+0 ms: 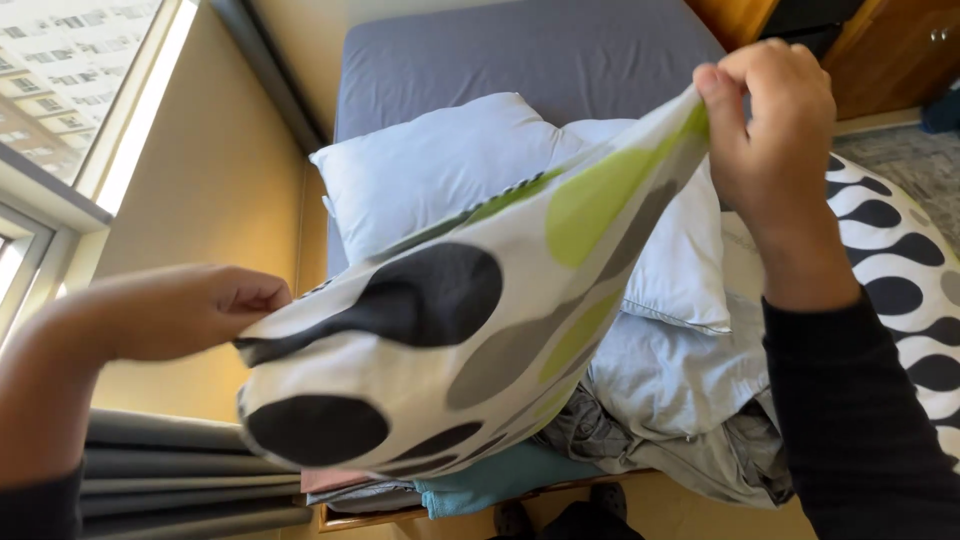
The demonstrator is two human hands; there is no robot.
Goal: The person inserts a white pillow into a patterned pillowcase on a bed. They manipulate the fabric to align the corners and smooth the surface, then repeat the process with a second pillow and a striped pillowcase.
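A white pillowcase with black, grey and lime-green spots (440, 330) is stretched in the air between my hands, with something bulky filling its lower part. My left hand (195, 310) grips its edge at the left. My right hand (775, 125) pinches its upper corner at the right, held higher. Behind it, a pale blue pillow (430, 170) lies on the bed with a grey fitted sheet (530, 55).
Crumpled grey and light blue bedding (670, 400) and a teal cloth (490, 480) are piled at the bed's near edge. A black-and-white spotted cover (900, 280) lies at the right. A window (60, 60) and beige wall are at the left, wooden furniture (890, 50) at the far right.
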